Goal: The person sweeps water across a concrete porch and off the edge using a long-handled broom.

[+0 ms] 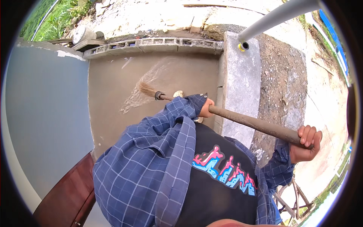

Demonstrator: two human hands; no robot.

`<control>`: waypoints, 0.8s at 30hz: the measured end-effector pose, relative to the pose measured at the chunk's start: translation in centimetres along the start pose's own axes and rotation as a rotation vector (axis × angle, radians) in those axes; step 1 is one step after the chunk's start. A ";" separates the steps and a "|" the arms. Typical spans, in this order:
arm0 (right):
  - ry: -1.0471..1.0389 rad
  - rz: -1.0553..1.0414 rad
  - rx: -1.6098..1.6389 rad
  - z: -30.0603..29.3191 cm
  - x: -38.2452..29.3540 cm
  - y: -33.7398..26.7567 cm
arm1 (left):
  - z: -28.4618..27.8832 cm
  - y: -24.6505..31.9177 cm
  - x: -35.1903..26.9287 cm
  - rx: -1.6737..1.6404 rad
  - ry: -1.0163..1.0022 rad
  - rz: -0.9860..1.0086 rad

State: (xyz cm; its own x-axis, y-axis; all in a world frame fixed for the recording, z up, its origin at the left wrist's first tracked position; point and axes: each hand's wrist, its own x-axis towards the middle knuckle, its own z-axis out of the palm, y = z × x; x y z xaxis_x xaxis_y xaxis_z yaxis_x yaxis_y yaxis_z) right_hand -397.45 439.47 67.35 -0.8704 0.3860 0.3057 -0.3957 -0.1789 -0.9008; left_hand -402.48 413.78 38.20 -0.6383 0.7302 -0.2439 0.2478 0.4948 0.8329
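Observation:
A straw broom (148,89) with a long wooden handle (255,124) lies slantwise across my front. My left hand (206,108) is closed around the middle of the handle, and my right hand (306,144) grips its upper end at the right. The bristles, bound with a dark band, point left and touch wet grey-brown concrete floor (113,82). A rippled streak of water or thin slurry runs around the bristles. Pale speckled tips, perhaps my footwear, show beside my left sleeve. The lower handle is partly hidden by that sleeve.
Hollow concrete blocks (158,45) edge the floor's far side. On the right runs a concrete ledge (241,85) with a short pipe stub (243,46) and a grey pipe (272,22). A grey-blue wall (48,113) and a dark red door (68,193) stand left; a white bucket (83,34) sits beyond.

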 end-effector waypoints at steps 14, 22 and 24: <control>-0.546 -0.057 -0.066 10.0 -2.9 10.0 | -1.6 -10.0 -2.2 0.028 0.052 -0.170; -0.353 0.640 -0.002 7.6 -3.5 18.9 | 6.3 -11.8 -14.6 -0.234 0.114 -0.784; -0.287 0.760 0.141 5.4 -3.5 18.6 | 7.7 -10.3 -16.3 -0.171 0.134 -0.784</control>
State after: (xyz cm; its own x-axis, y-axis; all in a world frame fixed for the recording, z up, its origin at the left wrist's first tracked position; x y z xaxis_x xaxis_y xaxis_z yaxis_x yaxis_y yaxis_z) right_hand -403.29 429.94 51.20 -0.9491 -0.1290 -0.2873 0.3148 -0.4173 -0.8525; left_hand -388.98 400.44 29.75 -0.6643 0.1331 -0.7356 -0.4157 0.7520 0.5115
